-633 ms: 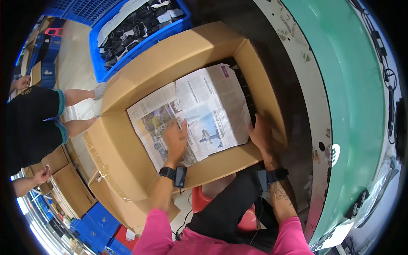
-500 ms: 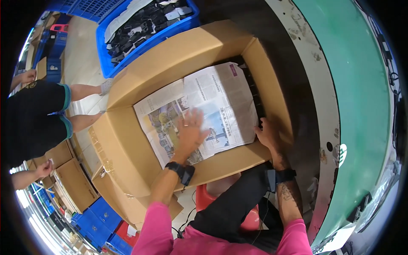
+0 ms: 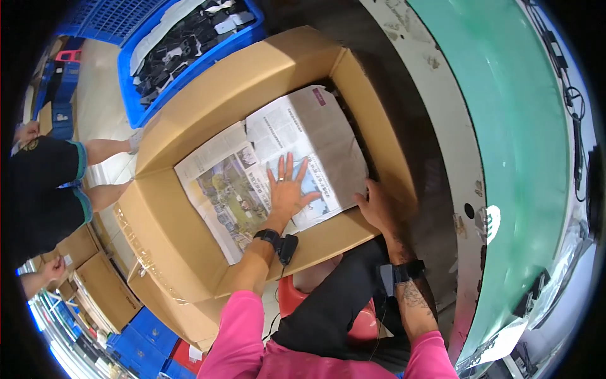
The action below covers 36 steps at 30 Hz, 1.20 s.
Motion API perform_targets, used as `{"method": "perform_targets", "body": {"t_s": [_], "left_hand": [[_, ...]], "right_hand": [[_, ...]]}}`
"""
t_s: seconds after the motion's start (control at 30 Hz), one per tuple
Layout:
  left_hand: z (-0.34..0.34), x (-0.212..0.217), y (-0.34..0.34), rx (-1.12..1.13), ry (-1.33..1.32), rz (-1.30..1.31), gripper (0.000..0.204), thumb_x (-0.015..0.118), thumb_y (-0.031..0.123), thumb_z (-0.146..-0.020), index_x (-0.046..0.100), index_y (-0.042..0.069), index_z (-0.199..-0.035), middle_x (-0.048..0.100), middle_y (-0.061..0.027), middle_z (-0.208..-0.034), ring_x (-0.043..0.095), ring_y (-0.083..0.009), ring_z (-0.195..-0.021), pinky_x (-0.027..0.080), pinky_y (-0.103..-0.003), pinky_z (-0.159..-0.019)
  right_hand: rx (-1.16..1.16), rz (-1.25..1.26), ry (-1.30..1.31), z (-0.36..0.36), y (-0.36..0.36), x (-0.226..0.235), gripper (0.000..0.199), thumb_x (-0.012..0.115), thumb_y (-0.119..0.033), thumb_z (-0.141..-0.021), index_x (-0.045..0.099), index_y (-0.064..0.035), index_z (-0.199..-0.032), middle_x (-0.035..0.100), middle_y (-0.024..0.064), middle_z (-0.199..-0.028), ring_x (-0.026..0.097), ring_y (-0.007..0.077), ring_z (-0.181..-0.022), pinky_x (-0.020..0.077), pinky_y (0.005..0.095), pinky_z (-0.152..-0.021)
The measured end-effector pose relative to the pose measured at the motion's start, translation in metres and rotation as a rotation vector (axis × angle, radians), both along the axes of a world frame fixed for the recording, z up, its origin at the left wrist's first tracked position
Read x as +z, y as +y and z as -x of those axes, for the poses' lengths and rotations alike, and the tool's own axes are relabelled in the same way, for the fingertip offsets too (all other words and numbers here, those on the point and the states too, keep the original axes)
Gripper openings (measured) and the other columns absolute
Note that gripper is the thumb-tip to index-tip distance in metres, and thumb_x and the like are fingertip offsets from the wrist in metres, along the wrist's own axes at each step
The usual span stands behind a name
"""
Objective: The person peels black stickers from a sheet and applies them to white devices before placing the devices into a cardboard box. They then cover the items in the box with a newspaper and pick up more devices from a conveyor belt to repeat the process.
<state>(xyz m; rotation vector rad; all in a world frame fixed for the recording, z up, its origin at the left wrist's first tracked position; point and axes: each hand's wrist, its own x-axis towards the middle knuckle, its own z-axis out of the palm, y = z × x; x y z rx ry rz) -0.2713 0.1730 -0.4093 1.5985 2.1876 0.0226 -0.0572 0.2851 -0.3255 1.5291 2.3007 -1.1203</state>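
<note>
Head view: big open cardboard box (image 3: 189, 234) fills the middle, flaps folded out. A newspaper (image 3: 278, 158) lies spread flat inside it, covering nearly the whole opening; dark items show in a thin strip at the box's right inner edge, too hidden to tell what they are.

Left hand (image 3: 287, 189) lies palm down on the newspaper, fingers spread and flat, pressing the sheet near its lower middle. It pinches nothing. Black band with a small device on that wrist (image 3: 278, 240), cable hanging from it.

Right hand (image 3: 377, 205) rests at the newspaper's lower right corner, on the box's near wall by the right flap. Fingers lie curled over the edge; cannot tell whether they grip the paper or just lean on the cardboard. Black wrist band (image 3: 404, 271) on this arm too. Both sleeves pink.

Red stool (image 3: 303, 297) under the person, just below the box's near flap.

Upper left: blue crate (image 3: 145, 95) holding dark parts and white sheets, touching the box's far flap. Another person in black shorts (image 3: 38, 183) stands at the left, leg just beside the box. More flat cardboard boxes (image 3: 95, 278) and blue crates lower left.

Right side: green curved belt (image 3: 524, 145) with a pale grey rim, well apart from the hands.
</note>
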Motion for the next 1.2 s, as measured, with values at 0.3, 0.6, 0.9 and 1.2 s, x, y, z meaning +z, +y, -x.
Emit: {"method": "perform_targets", "body": {"t_s": [0.3,0.6,0.9,1.2], "left_hand": [[0.003,0.001,-0.002,-0.02,0.054,-0.032,0.098,0.057,0.071,-0.069,0.026,0.021,-0.147,0.008,-0.0221,-0.153,0.006,-0.0403,-0.141,0.009,-0.061,-0.109],[0.004,0.007,-0.016,-0.125,0.32,-0.307,0.072,0.053,0.037,-0.09,0.024,-0.005,-0.141,0.02,-0.0219,-0.15,0.019,-0.0362,-0.138,0.01,-0.048,-0.114],[-0.219,0.379,-0.017,-0.693,-0.871,-0.69,0.015,0.059,0.006,-0.082,0.057,0.0,-0.096,0.058,-0.0124,-0.082,0.056,-0.0252,-0.072,0.046,-0.031,-0.064],[-0.435,0.375,0.008,-0.551,-0.874,-0.363,0.068,0.071,0.019,-0.076,0.036,-0.01,-0.127,0.053,-0.0266,-0.116,0.06,-0.0321,-0.097,0.049,-0.038,-0.084]], "right_hand": [[-0.099,-0.164,0.214,-0.002,-0.031,0.034,0.045,0.061,-0.025,-0.085,0.052,0.004,-0.118,0.056,0.0239,-0.116,0.052,0.0379,-0.11,0.0413,0.0418,-0.094],[-0.304,-0.175,0.353,-0.096,-0.154,0.175,0.033,0.065,-0.018,-0.082,0.058,-0.0005,-0.108,0.06,0.0183,-0.107,0.059,0.0342,-0.098,0.0487,0.0395,-0.084],[-1.026,-0.98,-0.019,-0.259,-0.271,0.355,0.01,0.062,-0.006,-0.079,0.058,-0.0003,-0.071,0.06,0.0092,-0.066,0.055,0.017,-0.056,0.0435,0.0275,-0.054],[-1.48,-0.875,-0.069,-0.355,-0.261,0.297,0.06,0.072,-0.025,-0.076,0.046,0.0082,-0.118,0.064,0.0183,-0.092,0.063,0.0309,-0.079,0.0487,0.0392,-0.072]]}}
